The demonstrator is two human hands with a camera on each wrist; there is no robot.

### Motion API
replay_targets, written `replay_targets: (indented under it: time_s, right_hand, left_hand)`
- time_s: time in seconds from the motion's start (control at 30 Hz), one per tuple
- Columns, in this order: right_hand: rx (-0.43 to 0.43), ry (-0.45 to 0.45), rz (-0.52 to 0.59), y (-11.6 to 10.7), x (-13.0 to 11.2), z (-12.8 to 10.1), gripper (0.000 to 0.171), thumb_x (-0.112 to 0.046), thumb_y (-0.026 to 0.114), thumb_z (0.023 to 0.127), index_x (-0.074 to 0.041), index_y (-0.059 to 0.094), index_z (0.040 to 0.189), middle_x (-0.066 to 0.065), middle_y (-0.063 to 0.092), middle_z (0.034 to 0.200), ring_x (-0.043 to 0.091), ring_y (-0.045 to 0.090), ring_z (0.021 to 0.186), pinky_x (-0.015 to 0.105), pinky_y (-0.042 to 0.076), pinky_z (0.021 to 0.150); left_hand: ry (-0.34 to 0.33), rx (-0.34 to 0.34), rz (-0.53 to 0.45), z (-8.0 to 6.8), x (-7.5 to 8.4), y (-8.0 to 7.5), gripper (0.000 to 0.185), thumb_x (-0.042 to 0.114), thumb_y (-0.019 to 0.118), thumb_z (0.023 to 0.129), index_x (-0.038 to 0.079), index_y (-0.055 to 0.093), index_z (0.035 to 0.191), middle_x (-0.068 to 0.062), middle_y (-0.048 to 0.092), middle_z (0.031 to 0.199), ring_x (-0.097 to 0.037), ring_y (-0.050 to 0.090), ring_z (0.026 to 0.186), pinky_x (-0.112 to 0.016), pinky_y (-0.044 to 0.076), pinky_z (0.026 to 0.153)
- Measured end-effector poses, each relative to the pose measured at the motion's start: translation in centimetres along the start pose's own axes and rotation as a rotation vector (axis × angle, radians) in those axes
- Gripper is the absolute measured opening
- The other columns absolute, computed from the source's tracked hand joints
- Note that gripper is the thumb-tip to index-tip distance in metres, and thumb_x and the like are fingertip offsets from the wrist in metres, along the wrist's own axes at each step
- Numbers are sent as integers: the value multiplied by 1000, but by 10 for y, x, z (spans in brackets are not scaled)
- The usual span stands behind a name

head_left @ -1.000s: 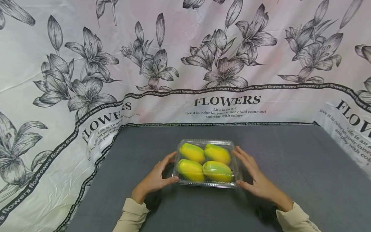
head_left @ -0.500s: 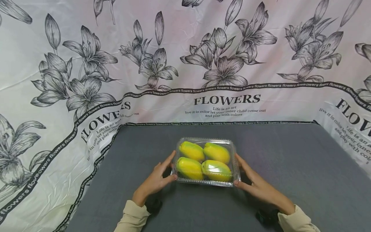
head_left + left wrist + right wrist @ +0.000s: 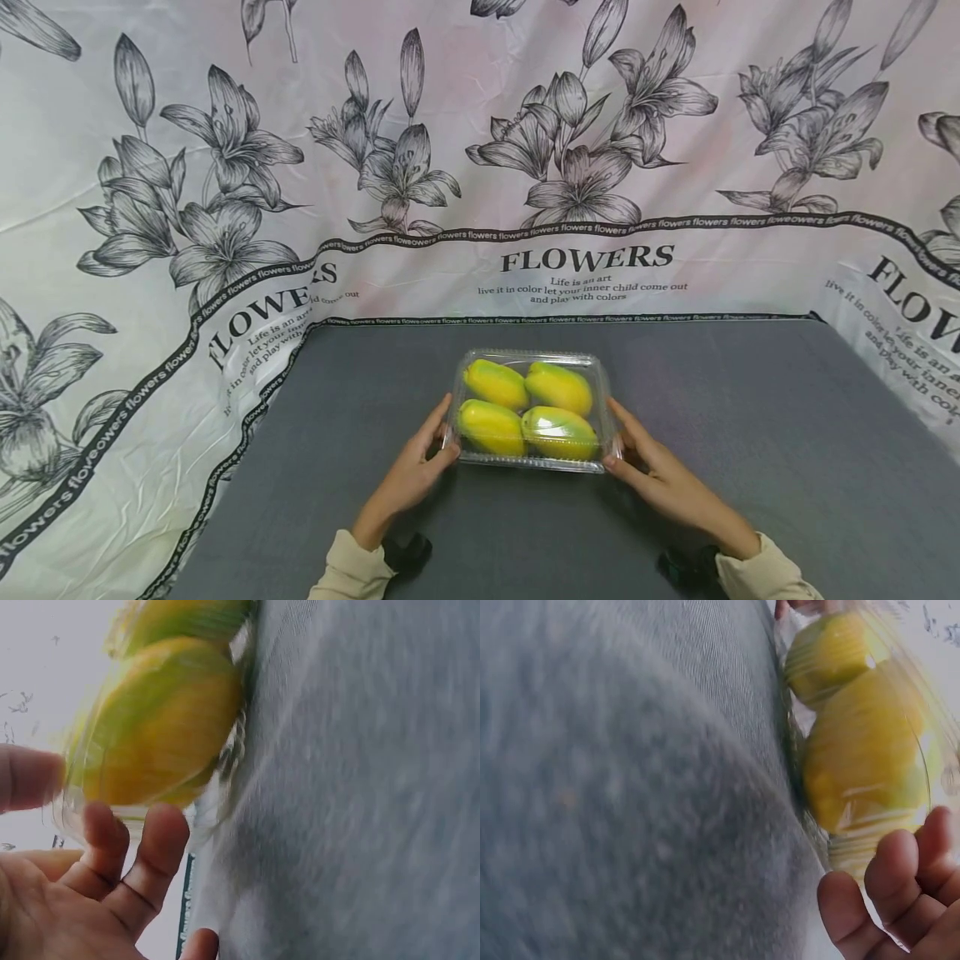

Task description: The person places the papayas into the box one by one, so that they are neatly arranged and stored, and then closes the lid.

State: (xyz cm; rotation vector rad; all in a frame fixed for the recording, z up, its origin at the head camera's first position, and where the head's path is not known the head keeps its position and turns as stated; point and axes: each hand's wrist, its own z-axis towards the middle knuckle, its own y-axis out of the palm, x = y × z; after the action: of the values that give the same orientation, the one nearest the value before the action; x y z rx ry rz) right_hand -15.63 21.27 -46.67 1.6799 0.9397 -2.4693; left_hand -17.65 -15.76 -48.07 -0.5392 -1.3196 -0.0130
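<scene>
A clear plastic clamshell container, lid on, sits mid-table in the head view with several yellow-green mangoes inside. My left hand grips its left end, thumb at the near corner and fingers along the side. At the opposite end, my right hand holds it the same way. In the left wrist view, bent fingertips meet the container wall beside a mango. The right wrist view has fingertips at the other end wall, close to a mango.
Dark grey cloth covers the table. Behind and along the sides hangs a white curtain printed with lilies and lettering. A black wrist strap shows below the left hand, with another at the right.
Both hands have closed in on the container's ends, the right fingers moving down along its side. The container has shifted slightly up in the head view, along with the hands.
</scene>
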Motion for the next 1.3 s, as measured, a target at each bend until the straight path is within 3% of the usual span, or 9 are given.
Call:
replay_targets:
  time_s: [0.17,0.3,0.43,0.57,0.8,0.97,1.1,1.3]
  right_hand:
    - [21,6,73,3,3,0,77,-2,53,104,2,1,161,0,52,89,5,53,73,28,47,61]
    - [28,63,126,3,4,-1,76,-3,52,105,6,0,160,-1,49,89,7,53,72,29,48,61]
    - [24,146,144,3,1,-2,73,-8,50,107,4,3,161,3,51,96,6,57,81,27,53,68]
    - [36,150,171,4,-1,-1,70,-6,45,108,6,1,160,9,52,102,4,56,89,27,54,70]
    - [145,96,147,14,-1,2,65,-1,44,106,14,6,157,-2,45,87,5,48,68,26,44,57]
    - [210,235,145,18,-3,5,56,-6,46,107,13,20,154,-3,47,78,4,44,61,25,41,56]
    - [251,345,151,20,-5,6,45,-10,48,107,11,36,145,3,59,78,7,53,61,25,50,60]
    - [307,424,231,24,-8,7,37,-11,48,107,10,43,137,7,66,75,13,61,58,28,55,60]
  left_hand:
    - [-8,22,-51,0,0,5,72,8,54,104,6,14,164,-3,51,86,-15,56,74,-27,52,73]
    - [-21,37,-58,1,-1,7,71,10,55,105,4,15,163,-2,50,85,-12,55,72,-27,53,72]
    - [-43,38,-76,0,0,8,69,12,53,106,1,14,162,-2,52,88,-11,56,73,-27,53,74]
    - [-56,49,-92,-1,2,12,66,10,50,106,0,16,162,-2,51,89,-10,55,74,-27,54,75]
    - [-133,149,-92,-1,7,22,59,10,48,107,2,24,160,-4,52,83,-11,54,71,-24,46,76]
    - [-174,198,-169,1,6,25,56,8,49,106,1,28,158,-5,53,84,-12,56,74,-23,49,78]
    - [-196,246,-218,2,6,27,45,6,52,103,-3,41,146,-10,60,86,-12,59,73,-23,50,78]
    - [-236,304,-249,3,10,29,14,5,58,99,-3,53,110,-5,60,73,-12,58,64,-22,49,71]
